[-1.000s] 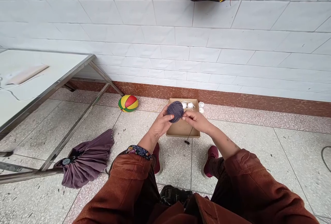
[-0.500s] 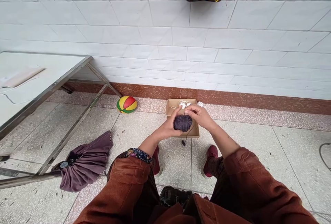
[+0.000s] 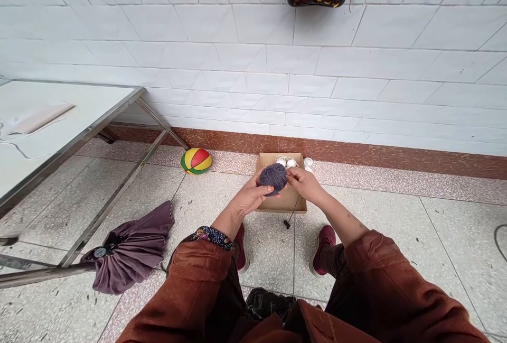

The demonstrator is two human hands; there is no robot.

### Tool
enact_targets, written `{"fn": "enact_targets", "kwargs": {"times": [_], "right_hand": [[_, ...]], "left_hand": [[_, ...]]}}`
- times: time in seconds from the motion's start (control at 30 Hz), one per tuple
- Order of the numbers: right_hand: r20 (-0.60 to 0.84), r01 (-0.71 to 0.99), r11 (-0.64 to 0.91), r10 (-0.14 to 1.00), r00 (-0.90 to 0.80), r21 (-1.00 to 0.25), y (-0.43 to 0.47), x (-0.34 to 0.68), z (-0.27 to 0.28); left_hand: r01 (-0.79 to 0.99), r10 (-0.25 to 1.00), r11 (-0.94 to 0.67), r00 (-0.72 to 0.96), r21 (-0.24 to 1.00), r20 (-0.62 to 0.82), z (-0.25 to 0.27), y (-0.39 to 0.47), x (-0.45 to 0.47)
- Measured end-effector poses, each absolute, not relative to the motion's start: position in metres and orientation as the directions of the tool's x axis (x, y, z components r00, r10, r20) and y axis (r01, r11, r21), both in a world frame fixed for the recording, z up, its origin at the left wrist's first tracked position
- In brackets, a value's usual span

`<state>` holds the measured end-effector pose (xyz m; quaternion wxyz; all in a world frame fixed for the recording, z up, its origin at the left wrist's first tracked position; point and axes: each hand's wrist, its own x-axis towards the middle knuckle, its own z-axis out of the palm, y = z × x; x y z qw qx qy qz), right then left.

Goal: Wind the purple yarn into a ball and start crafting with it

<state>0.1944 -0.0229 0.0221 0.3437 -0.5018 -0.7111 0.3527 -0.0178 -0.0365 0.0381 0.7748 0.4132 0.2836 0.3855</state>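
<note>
**My Left Hand (image 3: 250,196) Keeps the Dark Purple Yarn Ball (image 3: 273,178)**

I grip the yarn ball with the thumb and fingers of my left hand. My right hand (image 3: 307,183) is closed at its right side, with the fingertips pressed together; whether they pinch the yarn is too small to tell. Both hands are above a shallow cardboard box (image 3: 282,205). Below my right hand, a dark strand (image 3: 295,207) goes down across the box to a small dark piece (image 3: 287,224) on the floor (image 3: 269,248). Beyond my hands, white yarn balls (image 3: 291,163) lie inside the box. To the left of my hands, farther away, rests a colourful ball (image 3: 196,161).
</note>
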Motion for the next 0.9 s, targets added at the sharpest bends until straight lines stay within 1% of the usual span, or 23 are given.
{"fn": "enact_targets", "kwargs": {"times": [0.07,0.13,0.2,0.23,0.3,0.37,0.43,0.5,0.53,0.6,0.63,0.67,0.7,0.73,0.8,0.87,0.9], "right_hand": [[0.143,0.466,0.272,0.946,-0.292,-0.842,-0.025,0.193,0.022],[0.134,0.431,0.300,0.918,-0.373,-0.851,-0.030,0.192,0.025],[0.113,0.355,0.311,0.870,-0.481,-0.882,-0.035,0.191,0.031],[0.103,0.307,0.299,0.847,-0.521,-0.904,-0.037,0.191,0.036],[0.093,0.216,0.248,0.831,-0.549,-0.944,-0.039,0.192,0.045],[0.103,0.152,0.205,0.858,-0.504,-0.967,-0.038,0.194,0.052],[0.121,0.108,0.185,0.894,-0.432,-0.977,-0.034,0.196,0.054],[0.119,0.080,0.161,0.917,-0.380,-0.984,-0.029,0.199,0.053],[0.110,0.072,0.145,0.925,-0.365,-0.987,-0.028,0.200,0.052],[0.092,0.074,0.126,0.932,-0.350,-0.989,-0.027,0.201,0.050],[0.089,0.086,0.126,0.934,-0.345,-0.988,-0.027,0.202,0.050],[0.092,0.100,0.133,0.934,-0.344,-0.986,-0.027,0.202,0.050],[0.102,0.115,0.150,0.932,-0.349,-0.982,-0.028,0.203,0.051],[0.118,0.131,0.176,0.925,-0.361,-0.976,-0.028,0.204,0.053],[0.168,0.171,0.250,0.906,-0.390,-0.953,-0.028,0.207,0.056],[0.217,0.213,0.321,0.890,-0.401,-0.923,-0.027,0.210,0.059],[0.232,0.230,0.342,0.887,-0.400,-0.911,-0.025,0.210,0.059]], "left_hand": [[-0.315,0.876,0.326,0.455,0.891,-0.160,0.036,-0.034,-0.015],[-0.237,0.932,0.260,0.316,0.936,-0.179,0.031,-0.030,-0.013],[-0.123,0.970,0.167,0.200,0.978,-0.141,0.025,-0.027,-0.011],[-0.059,0.980,0.109,0.172,0.992,-0.097,0.021,-0.026,-0.011],[0.058,0.985,-0.018,0.174,0.998,0.008,0.016,-0.025,-0.009],[0.134,0.965,-0.134,0.241,0.982,0.099,0.015,-0.027,-0.008],[0.161,0.933,-0.205,0.331,0.965,0.143,0.016,-0.031,-0.006],[0.147,0.906,-0.195,0.405,0.970,0.121,0.020,-0.035,-0.004],[0.119,0.898,-0.143,0.433,0.982,0.078,0.021,-0.037,-0.003],[0.017,0.873,0.044,0.485,0.999,-0.046,0.023,-0.040,0.000],[-0.043,0.854,0.146,0.510,0.988,-0.104,0.024,-0.041,0.001],[-0.094,0.838,0.223,0.527,0.970,-0.142,0.024,-0.041,0.002],[-0.124,0.833,0.260,0.531,0.958,-0.158,0.025,-0.041,0.002],[-0.124,0.837,0.256,0.524,0.959,-0.156,0.025,-0.041,0.002],[-0.057,0.849,0.179,0.514,0.982,-0.125,0.026,-0.040,0.002],[0.010,0.827,0.109,0.554,0.994,-0.096,0.028,-0.040,0.000],[0.013,0.802,0.099,0.591,0.995,-0.087,0.028,-0.040,0.000]]}}
